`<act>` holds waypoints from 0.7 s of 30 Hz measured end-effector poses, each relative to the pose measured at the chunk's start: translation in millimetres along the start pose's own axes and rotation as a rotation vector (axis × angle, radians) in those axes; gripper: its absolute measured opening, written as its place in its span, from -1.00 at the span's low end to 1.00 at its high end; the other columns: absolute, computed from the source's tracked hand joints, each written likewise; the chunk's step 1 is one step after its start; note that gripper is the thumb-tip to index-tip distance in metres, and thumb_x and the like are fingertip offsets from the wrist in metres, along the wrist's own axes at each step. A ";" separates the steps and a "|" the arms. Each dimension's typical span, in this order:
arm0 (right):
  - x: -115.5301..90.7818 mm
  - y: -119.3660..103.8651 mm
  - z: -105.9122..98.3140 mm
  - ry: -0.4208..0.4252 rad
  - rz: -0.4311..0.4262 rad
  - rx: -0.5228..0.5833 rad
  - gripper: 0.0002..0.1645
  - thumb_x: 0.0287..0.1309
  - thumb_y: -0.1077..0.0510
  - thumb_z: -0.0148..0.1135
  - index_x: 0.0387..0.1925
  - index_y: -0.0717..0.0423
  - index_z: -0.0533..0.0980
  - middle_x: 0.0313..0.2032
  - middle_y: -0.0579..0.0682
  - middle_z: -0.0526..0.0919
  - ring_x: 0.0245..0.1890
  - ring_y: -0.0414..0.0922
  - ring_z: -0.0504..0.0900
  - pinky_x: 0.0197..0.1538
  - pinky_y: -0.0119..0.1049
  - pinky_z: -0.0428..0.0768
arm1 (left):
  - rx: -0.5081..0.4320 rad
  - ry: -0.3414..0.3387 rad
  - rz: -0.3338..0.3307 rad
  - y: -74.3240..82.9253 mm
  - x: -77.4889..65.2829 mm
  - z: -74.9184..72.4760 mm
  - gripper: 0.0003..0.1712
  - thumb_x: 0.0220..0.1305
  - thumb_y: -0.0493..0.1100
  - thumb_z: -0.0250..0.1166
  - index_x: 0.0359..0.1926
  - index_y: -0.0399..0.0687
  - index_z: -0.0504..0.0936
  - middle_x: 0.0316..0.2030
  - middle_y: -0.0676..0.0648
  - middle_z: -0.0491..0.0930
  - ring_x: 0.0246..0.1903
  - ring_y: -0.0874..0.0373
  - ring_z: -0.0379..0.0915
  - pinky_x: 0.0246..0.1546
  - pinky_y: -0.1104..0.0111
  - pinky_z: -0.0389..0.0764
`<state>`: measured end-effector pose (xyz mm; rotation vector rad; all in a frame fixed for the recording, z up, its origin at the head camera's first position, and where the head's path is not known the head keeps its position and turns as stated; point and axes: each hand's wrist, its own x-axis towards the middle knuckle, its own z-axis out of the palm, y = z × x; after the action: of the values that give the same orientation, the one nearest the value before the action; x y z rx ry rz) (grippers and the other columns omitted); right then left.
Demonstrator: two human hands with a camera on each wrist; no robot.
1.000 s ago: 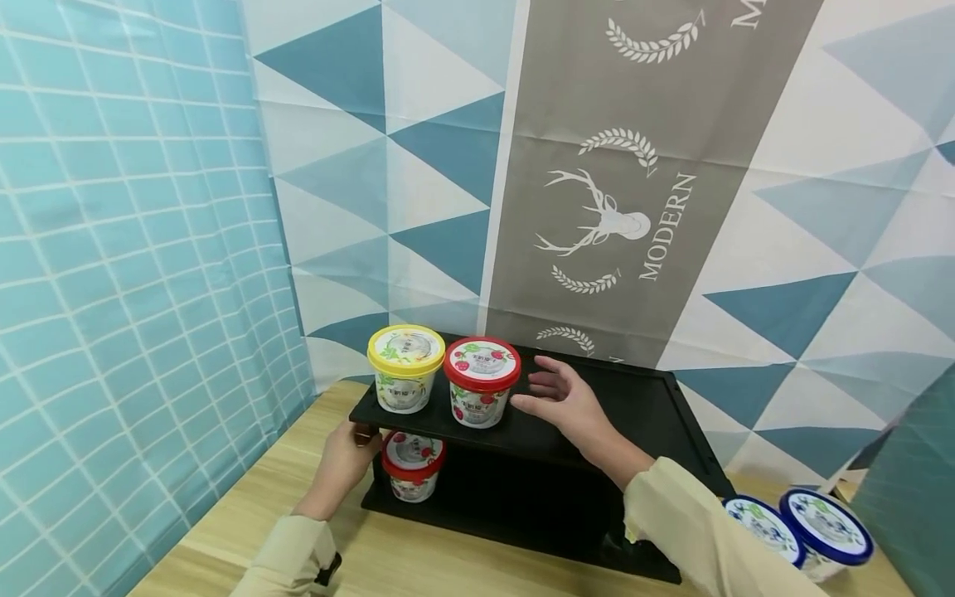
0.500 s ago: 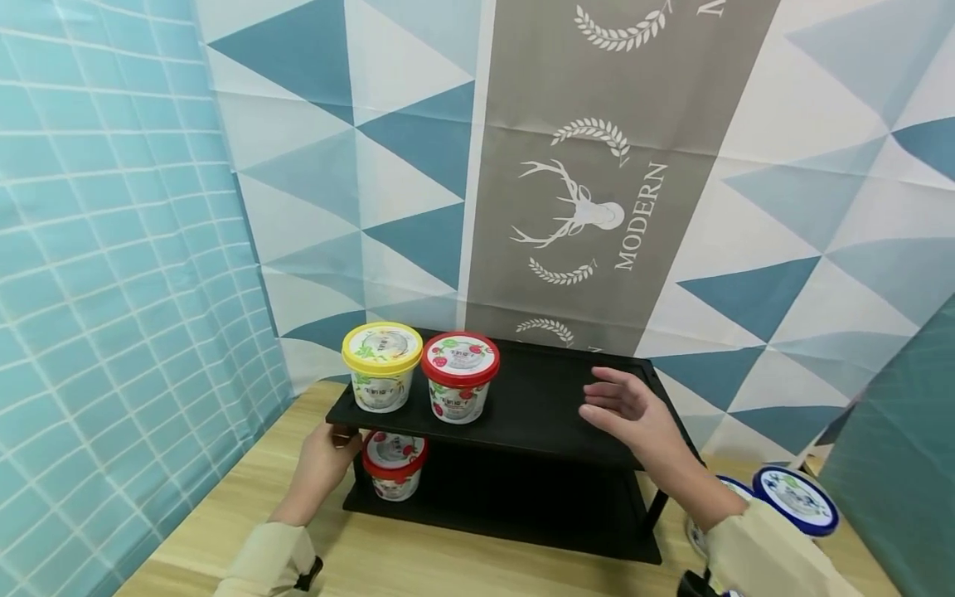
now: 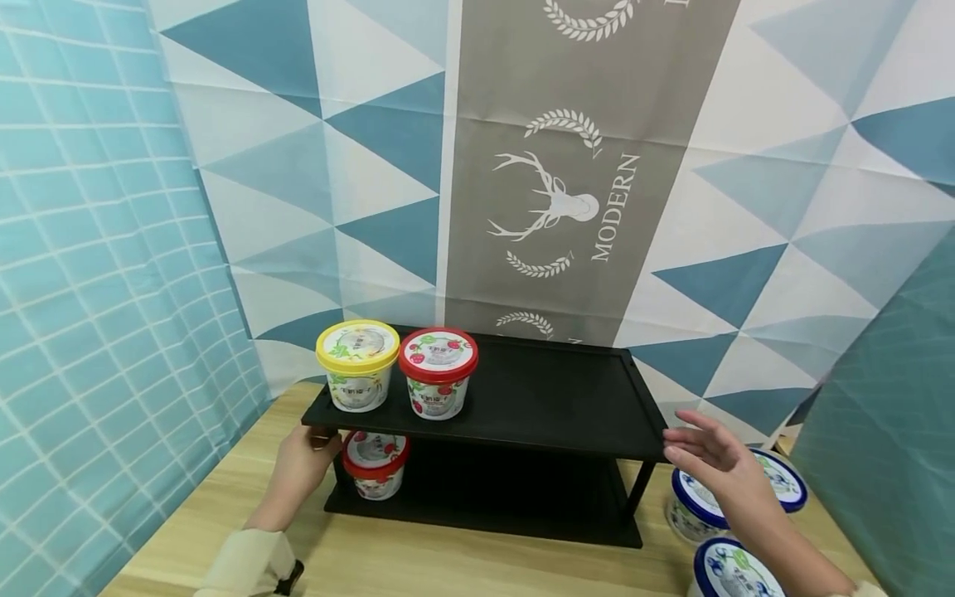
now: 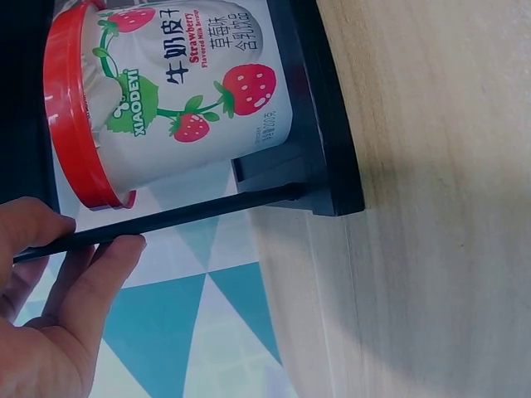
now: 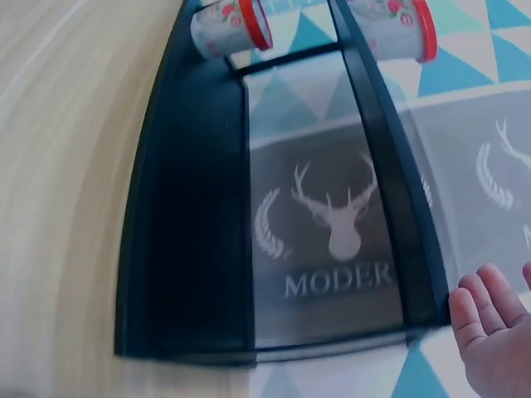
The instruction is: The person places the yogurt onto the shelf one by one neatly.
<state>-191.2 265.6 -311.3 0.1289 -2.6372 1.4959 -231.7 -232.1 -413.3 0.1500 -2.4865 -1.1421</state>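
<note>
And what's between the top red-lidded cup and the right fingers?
Only the bare upper shelf lies between the red-lidded cup and right fingers, as the head view shows.

A: Where did we have room on the black rack (image 3: 559,444)?
B: On its upper shelf (image 3: 552,394) we had a wide bare stretch to the right; the yellow-lidded tub (image 3: 360,391) and upper red-lidded tub (image 3: 438,398) blocked the left.
A: And below?
B: We had a front opening between 1 lower red-lidded tub (image 3: 375,481), beside the left hand (image 3: 301,458), and the right post (image 3: 637,491). Outside that, 3 blue-lidded tubs (image 3: 734,574) obstructed us near the right hand (image 3: 722,464).
</note>
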 end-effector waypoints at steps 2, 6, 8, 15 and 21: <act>-4.4 10.7 -6.5 0.021 0.017 0.002 -0.28 0.11 -0.13 0.06 0.26 -0.07 0.08 -0.09 -0.32 0.47 -0.20 -0.58 0.44 -0.19 -0.66 0.45 | 0.005 0.001 0.002 -0.7 -0.1 0.2 -0.66 0.13 -0.23 0.09 -0.06 -0.27 0.40 -0.19 -0.33 0.51 -0.18 -0.18 0.48 -0.25 0.14 0.56; -10.3 39.5 -20.3 0.058 0.035 0.003 -0.30 0.11 -0.10 0.06 0.25 -0.07 0.08 -0.14 -0.42 0.45 -0.19 -0.56 0.44 -0.21 -0.68 0.45 | 0.017 -0.003 0.006 -1.3 0.1 0.1 -0.65 0.13 -0.22 0.07 -0.04 -0.27 0.39 -0.18 -0.34 0.50 -0.17 -0.20 0.47 -0.24 0.12 0.56; -12.5 56.3 -27.8 0.073 0.068 -0.013 -0.27 0.10 -0.14 0.06 0.26 -0.10 0.06 -0.13 -0.43 0.42 -0.19 -0.57 0.42 -0.22 -0.67 0.45 | 0.020 -0.004 0.012 -1.1 -0.2 0.7 -0.65 0.14 -0.22 0.07 -0.05 -0.28 0.39 -0.18 -0.34 0.50 -0.17 -0.20 0.47 -0.25 0.12 0.56; -27.0 90.5 -42.0 0.094 0.323 -0.015 -0.01 -0.03 -0.34 0.05 0.33 -0.15 -0.14 0.16 0.02 0.24 0.04 -0.22 0.36 0.04 -0.16 0.48 | 0.016 0.006 0.039 -0.5 -0.2 0.8 -0.66 0.14 -0.20 0.10 -0.07 -0.29 0.40 -0.21 -0.36 0.52 -0.21 -0.20 0.49 -0.32 0.14 0.56; -47.1 96.1 -37.2 0.112 0.410 0.035 0.11 -0.02 -0.31 0.07 0.34 0.05 -0.26 0.29 0.21 -0.01 0.23 0.09 0.13 0.20 0.02 0.26 | 0.052 0.015 0.034 0.0 0.2 -1.1 -0.64 0.14 -0.20 0.09 -0.05 -0.29 0.39 -0.21 -0.39 0.51 -0.22 -0.22 0.49 -0.35 0.13 0.56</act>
<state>-154.8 347.7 -380.3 -0.5070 -2.6560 1.6008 -231.5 -233.0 -412.6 0.1296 -2.4972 -1.0595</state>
